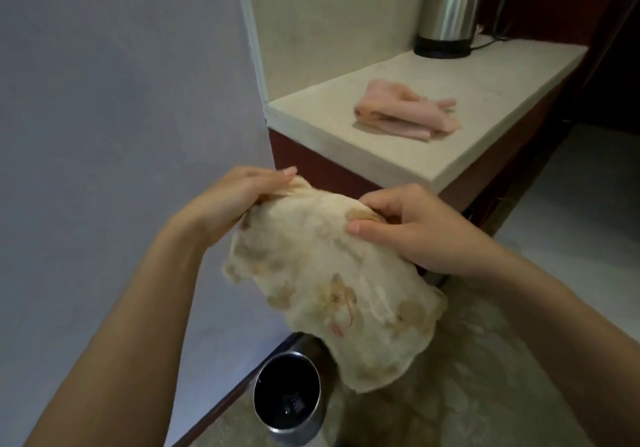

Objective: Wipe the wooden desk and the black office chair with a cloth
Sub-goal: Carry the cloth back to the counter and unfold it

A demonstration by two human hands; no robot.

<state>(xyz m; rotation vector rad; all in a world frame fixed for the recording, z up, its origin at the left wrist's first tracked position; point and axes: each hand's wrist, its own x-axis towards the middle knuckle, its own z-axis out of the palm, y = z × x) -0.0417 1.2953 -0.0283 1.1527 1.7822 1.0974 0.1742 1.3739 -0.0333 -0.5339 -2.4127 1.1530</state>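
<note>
Gripping the stained cloth (332,287) at centre frame, left hand (228,200) pinching its ten-o'clock edge, right hand (412,231) its two-o'clock edge; looks soft, light, floppy, so best held bunched at the edges.

Cloth (322,283) near centre, held up between both hands. Left hand (235,193) grips its far-left edge, right hand (415,228) pinches its far-right edge. Bin (294,436) on floor (467,394) below cloth, near, just beside wall (121,82) at left. Surface (502,75) beyond hands, far right. Folded cloth (405,110) on surface, toward its near end. Kettle (446,6) at surface's far end, well apart from folded cloth. Upstand (329,23) along surface's left side, between surface and wall.
</note>
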